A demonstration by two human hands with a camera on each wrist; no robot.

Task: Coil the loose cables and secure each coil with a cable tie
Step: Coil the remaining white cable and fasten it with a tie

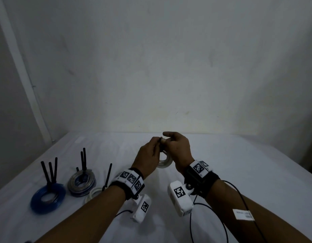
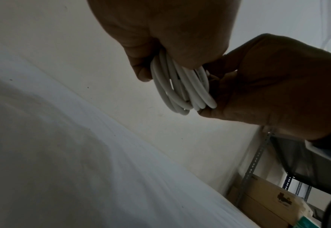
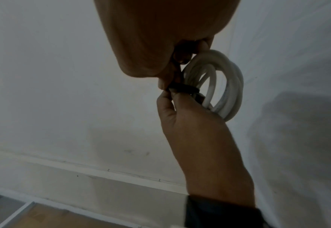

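White cable coil [image 1: 165,161]: lifted clear of the worktop [image 1: 239,163], gripped between left hand [image 1: 148,158] and right hand [image 1: 179,151]; fingertips pinch black cable tie [image 3: 183,89] around its loops, probably for cinching.

Left hand [image 1: 148,155] and right hand [image 1: 178,148] raised together, fingertips pinching.

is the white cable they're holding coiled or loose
Coiled: the white cable hangs in stacked loops between both hands, a black tie around it. Whether the tie is fastened, cannot tell.
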